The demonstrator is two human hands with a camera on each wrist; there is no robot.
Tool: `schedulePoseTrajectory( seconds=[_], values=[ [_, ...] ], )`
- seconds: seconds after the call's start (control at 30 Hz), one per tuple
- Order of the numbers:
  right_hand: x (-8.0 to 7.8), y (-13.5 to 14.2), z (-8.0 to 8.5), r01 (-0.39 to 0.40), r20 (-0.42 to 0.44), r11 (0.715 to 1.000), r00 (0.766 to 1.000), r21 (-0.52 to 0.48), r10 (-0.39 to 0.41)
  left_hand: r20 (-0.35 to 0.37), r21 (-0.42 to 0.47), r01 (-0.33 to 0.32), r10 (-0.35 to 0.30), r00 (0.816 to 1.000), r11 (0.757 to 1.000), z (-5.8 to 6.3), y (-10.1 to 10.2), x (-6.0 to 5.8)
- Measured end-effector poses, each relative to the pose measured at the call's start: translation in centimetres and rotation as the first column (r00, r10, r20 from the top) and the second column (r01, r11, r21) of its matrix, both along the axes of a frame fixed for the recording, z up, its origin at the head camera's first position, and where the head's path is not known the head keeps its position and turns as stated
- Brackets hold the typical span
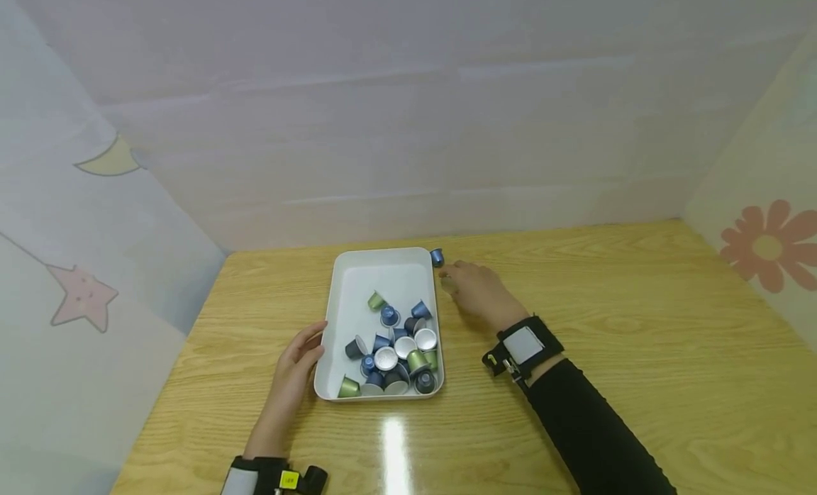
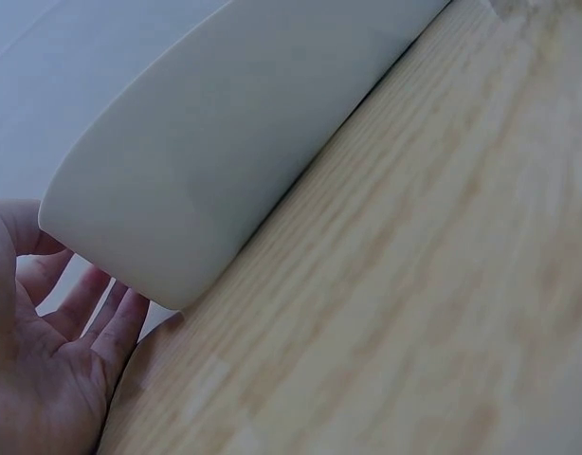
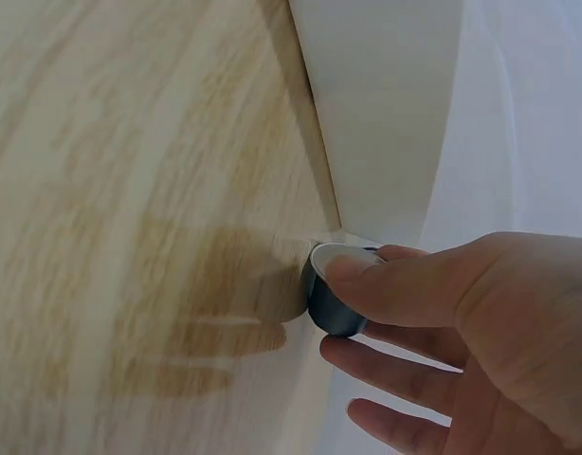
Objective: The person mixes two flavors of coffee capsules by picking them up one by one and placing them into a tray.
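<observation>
A white tray [image 1: 383, 268] lies on the table with a heap of blue, green, dark and silver-lidded coffee capsules [image 1: 385, 358] mostly in its nearer half. Against the tray's left wall rest the loosely extended fingers of my left hand [image 1: 300, 357], also seen beside the tray corner in the left wrist view. Just outside the right wall, my right hand [image 1: 475, 293] pinches a coffee capsule [image 3: 336, 308], the thumb on its pale lid. It looks greenish from the head and dark teal from the wrist. A blue capsule [image 1: 437, 257] lies beyond those fingertips, by the tray's far right corner.
The wooden table [image 1: 638, 325] extends widely to the right of the tray. A pale cloth-like wall [image 1: 447, 140] stands behind it, with decorated side walls at left and right. Light glares off the table in front of the tray.
</observation>
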State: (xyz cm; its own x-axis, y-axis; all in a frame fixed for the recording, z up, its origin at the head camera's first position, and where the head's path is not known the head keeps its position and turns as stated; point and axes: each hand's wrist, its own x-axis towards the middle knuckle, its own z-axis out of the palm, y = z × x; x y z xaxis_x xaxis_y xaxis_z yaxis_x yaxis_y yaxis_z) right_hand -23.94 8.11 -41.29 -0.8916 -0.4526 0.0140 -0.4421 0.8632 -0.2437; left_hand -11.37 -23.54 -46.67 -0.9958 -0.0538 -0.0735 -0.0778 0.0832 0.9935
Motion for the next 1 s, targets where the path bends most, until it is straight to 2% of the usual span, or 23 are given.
schedulePoseTrajectory(
  seconds=[0.2, 0.63, 0.83, 1.0],
  values=[
    [0.1, 0.2, 0.0, 0.012, 0.025, 0.999, 1.0, -0.049, -0.011, 0.008, 0.009, -0.008, 0.007, 1.0, 1.0, -0.3, -0.1, -0.1],
    [0.5, 0.5, 0.4, 0.035, 0.042, 0.999, 0.999, -0.013, -0.035, 0.013, -0.008, -0.007, 0.007, 1.0, 1.0, 0.2, -0.1, 0.0],
    [0.8, 0.8, 0.6, 0.041, 0.004, 0.998, 0.999, -0.052, -0.041, 0.001, -0.007, -0.002, 0.002, 1.0, 1.0, 0.0, -0.1, -0.2],
    [0.9, 0.6, 1.4, 0.049, 0.023, 0.995, 0.999, -0.092, -0.047, 0.005, -0.007, 0.001, -0.001, 1.0, 1.0, -0.1, -0.2, -0.2]
  ],
)
